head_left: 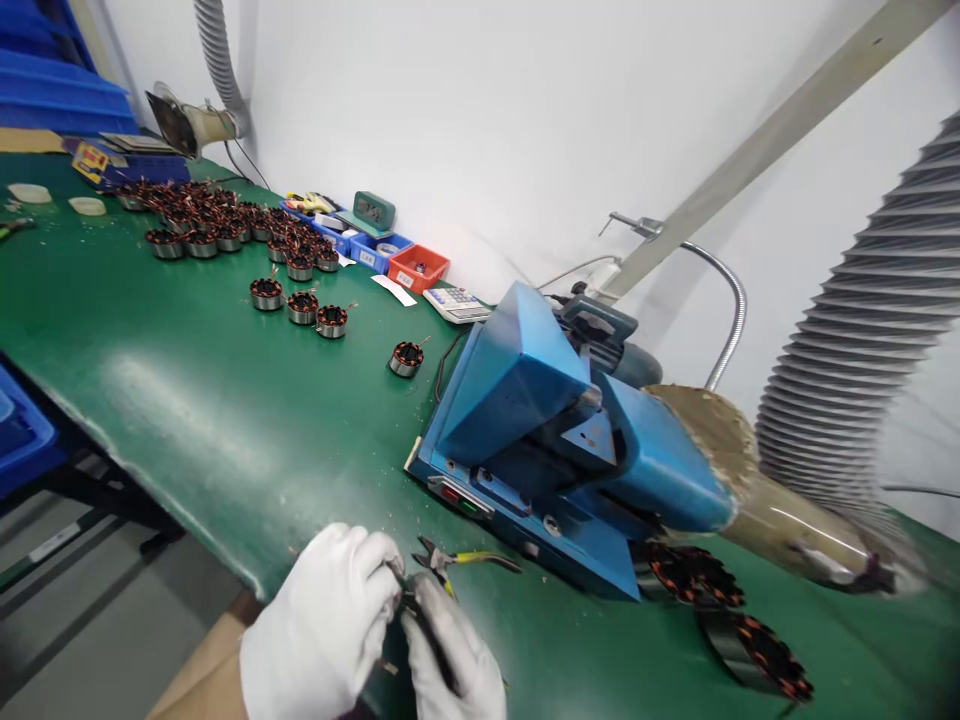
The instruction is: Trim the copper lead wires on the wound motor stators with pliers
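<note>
Head view: both gloved hands, left hand [322, 625] and right hand [454, 650], pinch one small dark part [410, 603], seemingly light and rigid, best held by its edges.

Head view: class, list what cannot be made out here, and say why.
- Dark part between left hand and right hand: gloved fingers hide it.
- Two wound stators at right: motion blur.
- Calculator keys: too small.
- Blue bin: cut off by left edge.
</note>
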A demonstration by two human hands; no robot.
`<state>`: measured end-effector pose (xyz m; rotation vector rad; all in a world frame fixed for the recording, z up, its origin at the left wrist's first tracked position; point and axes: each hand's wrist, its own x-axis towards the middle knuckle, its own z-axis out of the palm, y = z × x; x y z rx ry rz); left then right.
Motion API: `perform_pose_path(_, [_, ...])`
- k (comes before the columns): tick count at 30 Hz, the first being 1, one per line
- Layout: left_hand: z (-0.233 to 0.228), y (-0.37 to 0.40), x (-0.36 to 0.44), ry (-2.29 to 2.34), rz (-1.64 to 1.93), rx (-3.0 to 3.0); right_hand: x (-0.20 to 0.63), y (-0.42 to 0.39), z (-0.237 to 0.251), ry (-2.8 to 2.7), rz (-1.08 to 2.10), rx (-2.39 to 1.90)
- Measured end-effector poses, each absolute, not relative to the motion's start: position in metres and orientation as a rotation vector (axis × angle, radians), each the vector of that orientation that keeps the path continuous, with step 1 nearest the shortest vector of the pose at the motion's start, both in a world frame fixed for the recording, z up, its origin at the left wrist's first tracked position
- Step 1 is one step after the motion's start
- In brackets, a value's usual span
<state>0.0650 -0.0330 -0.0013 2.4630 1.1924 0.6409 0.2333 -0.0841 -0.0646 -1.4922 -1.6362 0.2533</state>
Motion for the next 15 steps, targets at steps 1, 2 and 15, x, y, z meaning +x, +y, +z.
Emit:
perform_pose_path(1, [-0.001,-0.032,0.064,1.182,0.627,2.472,0.24,-0.079,-0.061,-1.819,0.2,-1.377])
perform_pose_path(2, [0.0,-0.032,0.063,1.173,0.614,2.484,0.247,-0.073,-0.056,-1.979,0.127,-1.278])
perform_pose_path(15, [-0.007,-0.031,0.062,1.147,0.699,2.661,0.231,-0.06,-0.057,-0.956,1.58,-1.618])
